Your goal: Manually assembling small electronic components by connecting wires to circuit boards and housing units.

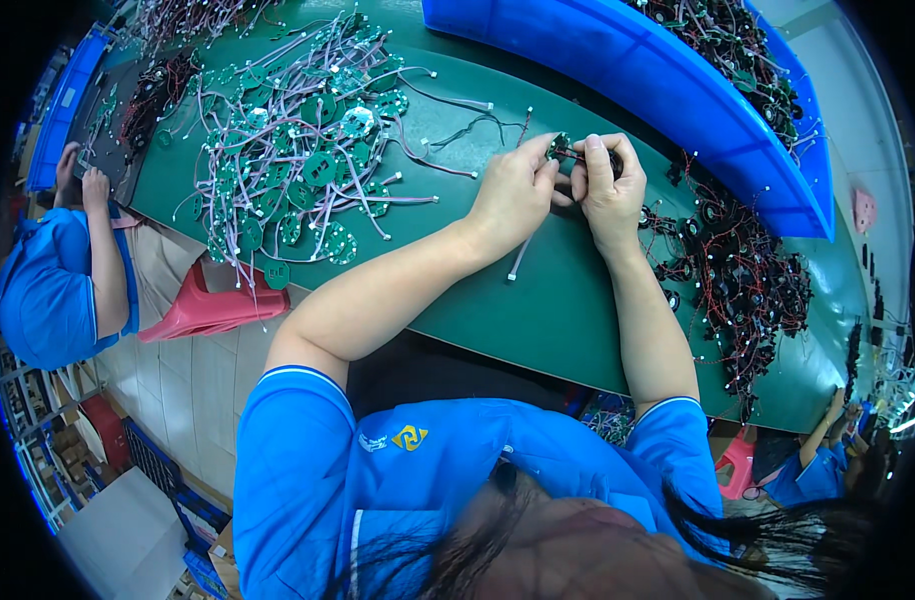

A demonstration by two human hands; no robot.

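Note:
My left hand [510,200] pinches a small green circuit board [559,148] above the green table. Close beside it, my right hand [614,198] is closed on a small black round part with thin wires, mostly hidden by the fingers. The two hands nearly touch, and thin wires run between the parts they hold. A pale cable end with a white connector [514,276] hangs below my left hand. To the left lies a heap of round green circuit boards with pinkish-grey cables [318,165]. On the right is a pile of black round parts with red and black wires [743,275].
A long blue bin [618,65] stands along the table's far side, with more wired parts behind its wall. At far left, a co-worker in a blue shirt [63,285] works beside a pink stool [213,305]. Loose dark wires [473,125] lie near my left hand.

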